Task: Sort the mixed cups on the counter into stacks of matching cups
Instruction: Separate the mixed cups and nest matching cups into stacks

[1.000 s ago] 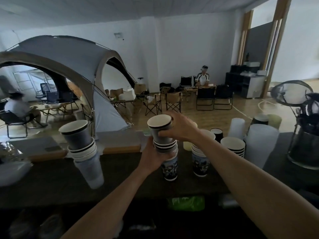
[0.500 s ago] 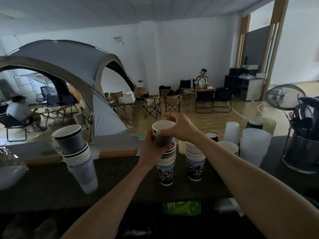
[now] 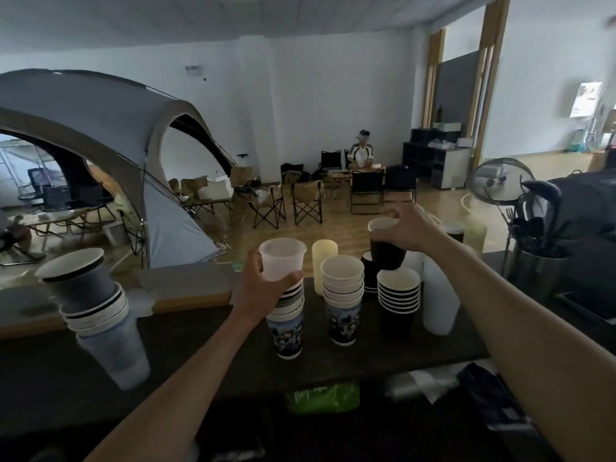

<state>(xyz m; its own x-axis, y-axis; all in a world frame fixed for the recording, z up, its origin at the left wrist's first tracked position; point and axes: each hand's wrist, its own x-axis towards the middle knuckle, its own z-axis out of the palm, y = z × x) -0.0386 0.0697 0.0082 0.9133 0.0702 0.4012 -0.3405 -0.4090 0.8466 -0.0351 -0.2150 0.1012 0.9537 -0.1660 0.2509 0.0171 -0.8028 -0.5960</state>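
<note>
My left hand (image 3: 260,286) grips a translucent plastic cup (image 3: 282,258) that tops a mixed stack (image 3: 286,323) of striped and printed paper cups on the dark counter (image 3: 213,358). My right hand (image 3: 408,230) holds a black paper cup (image 3: 385,248) lifted above a black cup stack (image 3: 370,275) at the back. Beside it stand a printed-cup stack (image 3: 343,298), a black ribbed stack (image 3: 398,300) and tall frosted plastic cups (image 3: 438,301). A leaning mixed stack (image 3: 96,308) stands at the left.
A cream cup (image 3: 324,258) stands behind the stacks. A steel utensil holder (image 3: 536,261) with a mesh strainer (image 3: 498,180) sits at the right, next to a green-tinted cup (image 3: 475,235). Green and clear bags (image 3: 323,396) lie below the counter edge.
My right hand has lifted the dark cup off the stack held by my left hand and carried it right, toward the back. A translucent cup now shows on top under my left hand.
</note>
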